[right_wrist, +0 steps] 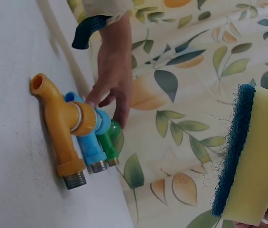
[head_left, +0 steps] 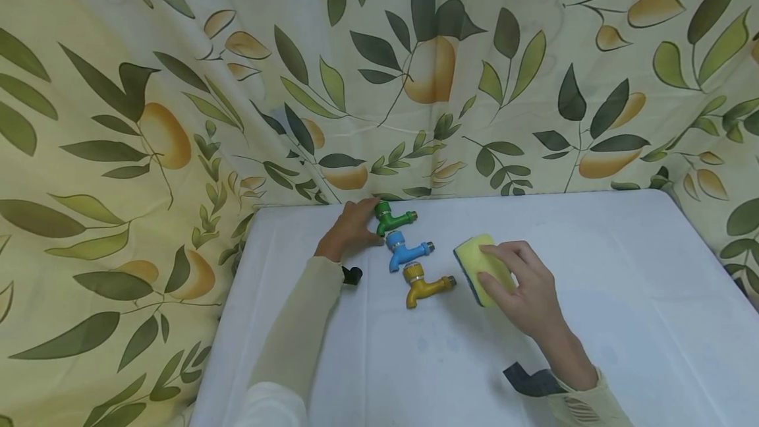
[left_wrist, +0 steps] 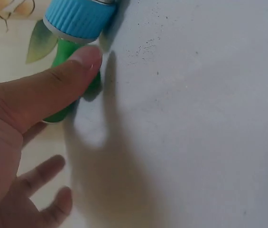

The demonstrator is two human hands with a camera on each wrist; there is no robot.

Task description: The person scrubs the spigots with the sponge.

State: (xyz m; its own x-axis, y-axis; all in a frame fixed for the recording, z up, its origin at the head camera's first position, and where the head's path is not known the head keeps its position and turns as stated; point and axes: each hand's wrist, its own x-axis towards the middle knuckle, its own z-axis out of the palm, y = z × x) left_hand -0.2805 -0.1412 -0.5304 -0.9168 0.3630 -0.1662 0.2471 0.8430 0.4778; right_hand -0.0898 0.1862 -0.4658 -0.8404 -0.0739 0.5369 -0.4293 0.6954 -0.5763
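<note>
Three plastic taps lie in a row on the white cloth: a green tap (head_left: 393, 217) farthest back, a blue tap (head_left: 406, 252) in the middle and a yellow tap (head_left: 423, 285) nearest. Their threaded ends point right in the head view. My left hand (head_left: 352, 226) holds the green tap between thumb and fingers; in the left wrist view the thumb (left_wrist: 60, 85) crosses in front of it, close under the blue tap's ribbed cap. My right hand (head_left: 528, 288) pinches a yellow sponge (head_left: 489, 269) with a dark blue scouring side (right_wrist: 238, 149), held right of the yellow tap.
A white-covered table (head_left: 622, 269) spreads beneath the taps. A leaf-and-fruit patterned curtain (head_left: 522, 117) hangs along its back and sides. Dark straps (head_left: 530, 381) show at both wrists. Small dark specks (left_wrist: 148, 45) dot the cloth near the taps.
</note>
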